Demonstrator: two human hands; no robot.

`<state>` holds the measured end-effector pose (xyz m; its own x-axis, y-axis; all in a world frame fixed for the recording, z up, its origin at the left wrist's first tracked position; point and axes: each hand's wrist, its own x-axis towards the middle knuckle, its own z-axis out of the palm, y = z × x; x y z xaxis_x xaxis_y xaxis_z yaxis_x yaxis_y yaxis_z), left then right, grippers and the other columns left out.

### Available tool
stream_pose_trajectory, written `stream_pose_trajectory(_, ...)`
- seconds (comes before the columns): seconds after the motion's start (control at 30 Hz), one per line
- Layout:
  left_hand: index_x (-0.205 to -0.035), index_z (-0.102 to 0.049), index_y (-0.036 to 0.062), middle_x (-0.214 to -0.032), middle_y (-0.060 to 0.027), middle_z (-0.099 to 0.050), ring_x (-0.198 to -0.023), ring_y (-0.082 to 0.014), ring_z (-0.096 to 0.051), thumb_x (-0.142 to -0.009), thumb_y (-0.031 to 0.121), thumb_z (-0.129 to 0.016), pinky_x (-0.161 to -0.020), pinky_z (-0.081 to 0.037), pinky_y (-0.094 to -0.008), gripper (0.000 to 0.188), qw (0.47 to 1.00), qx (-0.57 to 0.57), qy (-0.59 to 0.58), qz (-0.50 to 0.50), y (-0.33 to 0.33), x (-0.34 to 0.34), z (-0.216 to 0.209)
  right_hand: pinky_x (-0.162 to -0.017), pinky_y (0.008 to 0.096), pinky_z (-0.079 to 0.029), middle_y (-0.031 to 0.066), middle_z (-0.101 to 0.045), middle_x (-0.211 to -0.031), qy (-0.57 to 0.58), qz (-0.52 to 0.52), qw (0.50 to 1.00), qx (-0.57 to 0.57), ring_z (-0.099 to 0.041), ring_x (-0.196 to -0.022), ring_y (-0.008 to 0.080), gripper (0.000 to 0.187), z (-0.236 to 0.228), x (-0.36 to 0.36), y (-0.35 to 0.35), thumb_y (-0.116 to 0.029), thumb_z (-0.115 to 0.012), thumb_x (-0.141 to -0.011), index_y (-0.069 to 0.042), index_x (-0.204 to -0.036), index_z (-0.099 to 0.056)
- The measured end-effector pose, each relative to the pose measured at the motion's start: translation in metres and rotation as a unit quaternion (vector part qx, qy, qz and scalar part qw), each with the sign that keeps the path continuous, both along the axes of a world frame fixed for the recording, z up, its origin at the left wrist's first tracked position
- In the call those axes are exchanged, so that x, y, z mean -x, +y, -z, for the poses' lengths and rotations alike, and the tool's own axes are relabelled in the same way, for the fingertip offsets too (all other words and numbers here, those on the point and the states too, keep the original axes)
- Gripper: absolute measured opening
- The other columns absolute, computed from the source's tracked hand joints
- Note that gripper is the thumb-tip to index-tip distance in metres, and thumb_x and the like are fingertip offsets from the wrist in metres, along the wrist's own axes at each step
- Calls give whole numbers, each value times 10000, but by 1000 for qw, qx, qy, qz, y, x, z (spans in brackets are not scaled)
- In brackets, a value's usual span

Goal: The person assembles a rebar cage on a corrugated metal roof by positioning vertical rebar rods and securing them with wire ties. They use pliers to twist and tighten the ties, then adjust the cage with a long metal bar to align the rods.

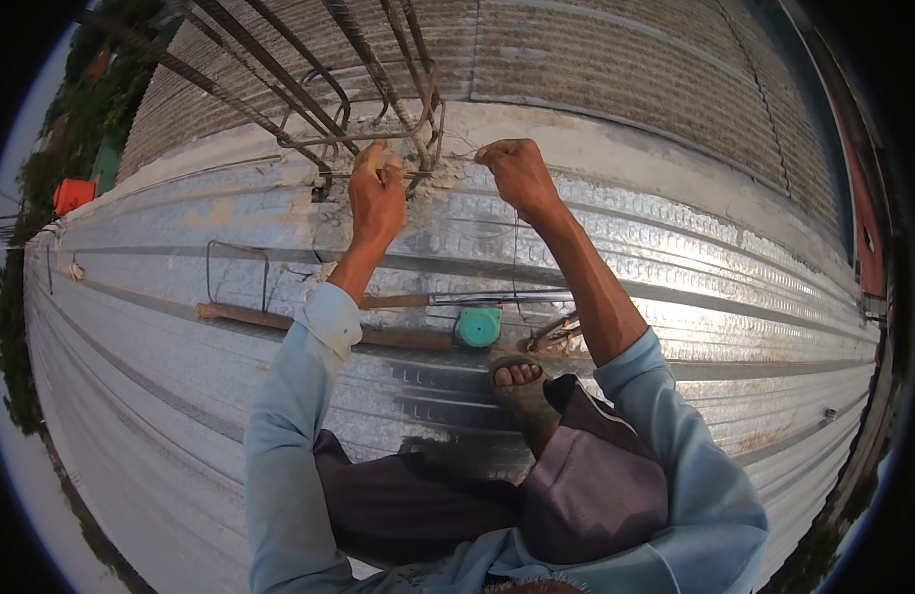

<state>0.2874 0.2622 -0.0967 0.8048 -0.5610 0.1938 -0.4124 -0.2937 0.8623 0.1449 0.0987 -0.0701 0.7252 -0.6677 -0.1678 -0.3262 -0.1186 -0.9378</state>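
My left hand [378, 203] is at the foot of a cluster of upright rebars [363, 49], its bent fingers gripping the near side of a steel stirrup [319, 140] that rings the bars. Part of that grip is hidden behind the hand. To its right, my right hand [517, 173] pinches a thin tie wire [516, 259]. One stretch of the wire runs toward the rebars, and another hangs below the hand over the metal sheet.
Ribbed metal decking [675, 233] spreads under me. Between my arms lie a round teal tool or case [478, 327], a wooden-handled bar [398, 301] and a brown rod [250, 316]. A loose stirrup [237, 247] rests leftward. Beyond the concrete edge [576, 134] is corrugated roofing [616, 59]; an orange container [74, 196] stands far left.
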Motion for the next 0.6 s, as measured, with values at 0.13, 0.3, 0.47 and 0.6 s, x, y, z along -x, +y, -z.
stream_pose_trajectory(0.13,-1280,-617,-8,-1569,-184,-334,-1214,-385,-578,-986,57,-509,-907,-521,-439,320,994,-57,-89,43,-8,-8,-4,-426,292,-295,32,-522,-624,-20,-36,992,-122,-382,-484,100,242,-11,-39,8,-31,-541,-905,96,-1010,-719)
stream_pose_trajectory(0.3,-1228,-633,-6,-1521,-193,-346,-1187,-422,-569,-975,85,-514,-899,-514,-494,294,970,-113,-204,76,-16,-21,-12,-539,355,-399,66,-583,-640,-40,-80,991,-97,-484,-584,135,217,-22,-60,5,-92,-620,-875,65,-961,-743)
stream_pose_trajectory(0.47,-1031,-718,46,-982,-192,-691,-887,-421,-653,-962,198,-549,-762,-505,-509,237,973,-156,-172,16,-15,-13,-19,-468,287,-332,21,-541,-659,-112,-32,957,-265,-420,-540,83,167,-13,-50,9,-100,-618,-950,46,-933,-695)
stream_pose_trajectory(0.6,-930,-733,21,-783,-165,-711,-753,-378,-681,-952,188,-555,-698,-506,-474,246,976,-165,-143,-24,-13,-8,-24,-453,230,-313,-6,-523,-719,-164,38,883,-438,-378,-547,64,137,-12,-28,27,-106,-607,-980,19,-951,-652)
